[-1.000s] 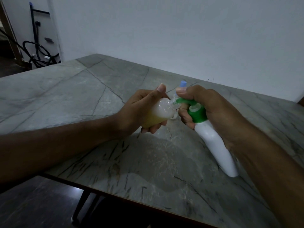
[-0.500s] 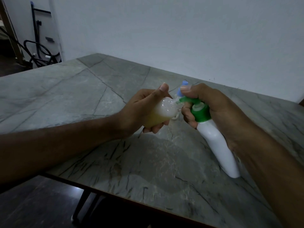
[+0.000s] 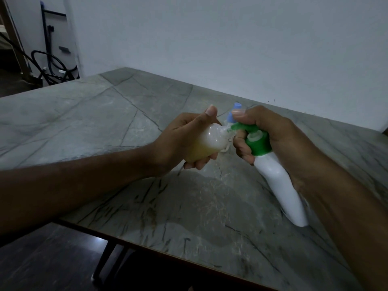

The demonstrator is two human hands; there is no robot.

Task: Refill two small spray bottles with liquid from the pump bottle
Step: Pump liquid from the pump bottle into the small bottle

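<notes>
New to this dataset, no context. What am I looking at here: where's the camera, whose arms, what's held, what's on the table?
There is no robot here: a person works with bare hands, and the single picture comes from a wide-angle camera worn on their head, looking forward and down.

The left hand grips a small clear bottle, tipped sideways and partly filled with yellowish liquid. The right hand holds the neck of a white pump bottle with a green pump. This bottle leans, its base on the grey stone table, and its spout points into the small bottle's mouth.

A blue object shows behind the right hand's fingertips; what it is cannot be told. Cables lie on the floor at far left.
</notes>
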